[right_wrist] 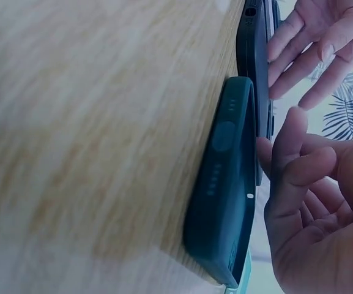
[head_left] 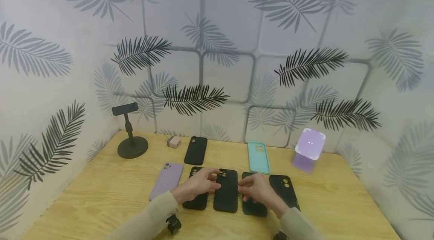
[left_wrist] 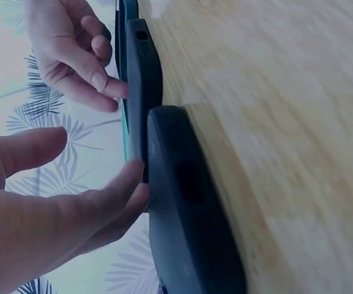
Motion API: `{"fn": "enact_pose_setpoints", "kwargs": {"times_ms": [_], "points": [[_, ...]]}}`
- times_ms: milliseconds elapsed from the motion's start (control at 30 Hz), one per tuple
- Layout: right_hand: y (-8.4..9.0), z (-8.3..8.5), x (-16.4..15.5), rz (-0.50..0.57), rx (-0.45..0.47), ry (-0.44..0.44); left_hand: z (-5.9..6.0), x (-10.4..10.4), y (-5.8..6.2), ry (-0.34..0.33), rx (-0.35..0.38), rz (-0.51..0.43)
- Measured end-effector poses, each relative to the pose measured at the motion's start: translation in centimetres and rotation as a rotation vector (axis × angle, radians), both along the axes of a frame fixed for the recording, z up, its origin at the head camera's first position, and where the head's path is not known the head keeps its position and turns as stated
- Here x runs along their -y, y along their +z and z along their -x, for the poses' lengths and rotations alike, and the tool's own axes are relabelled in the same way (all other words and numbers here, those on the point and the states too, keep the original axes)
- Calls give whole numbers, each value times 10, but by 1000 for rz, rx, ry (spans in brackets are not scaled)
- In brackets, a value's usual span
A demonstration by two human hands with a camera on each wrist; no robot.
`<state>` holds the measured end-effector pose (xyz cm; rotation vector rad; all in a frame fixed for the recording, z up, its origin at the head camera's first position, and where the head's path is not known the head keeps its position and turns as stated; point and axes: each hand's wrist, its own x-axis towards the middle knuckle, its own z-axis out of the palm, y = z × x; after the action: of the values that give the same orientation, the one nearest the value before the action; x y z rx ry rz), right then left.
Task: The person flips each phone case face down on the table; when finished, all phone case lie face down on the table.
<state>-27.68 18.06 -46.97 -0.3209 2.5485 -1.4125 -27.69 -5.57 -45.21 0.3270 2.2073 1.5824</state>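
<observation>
Left hand [head_left: 198,184] and right hand [head_left: 256,189] on either edge of the middle black phone case [head_left: 225,190], fingers relaxed and straight, touching rather than clasping. Case flat on the wooden surface [head_left: 101,194], between two other black cases [head_left: 200,202] [head_left: 254,208].

A: Obs. clothing: both arms wear long beige sleeves, left sleeve [head_left: 154,213], right sleeve [head_left: 300,227], cuffs ending at the wrists.

B: Confirmed. A black device sits at each wrist: left wrist unit [head_left: 173,224], right wrist unit [head_left: 280,236]. Left hand [head_left: 198,184] and right hand [head_left: 259,190] are bare.
</observation>
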Motion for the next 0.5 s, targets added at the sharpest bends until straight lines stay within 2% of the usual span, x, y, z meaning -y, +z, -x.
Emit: {"fn": "enact_pose_setpoints", "kwargs": {"times_ms": [200, 500], "points": [[0, 4, -5, 97, 31, -59, 2, -7, 1, 25, -90, 33], [1, 1, -38, 197, 18, -44, 0, -30, -2, 7, -97, -66]]}}
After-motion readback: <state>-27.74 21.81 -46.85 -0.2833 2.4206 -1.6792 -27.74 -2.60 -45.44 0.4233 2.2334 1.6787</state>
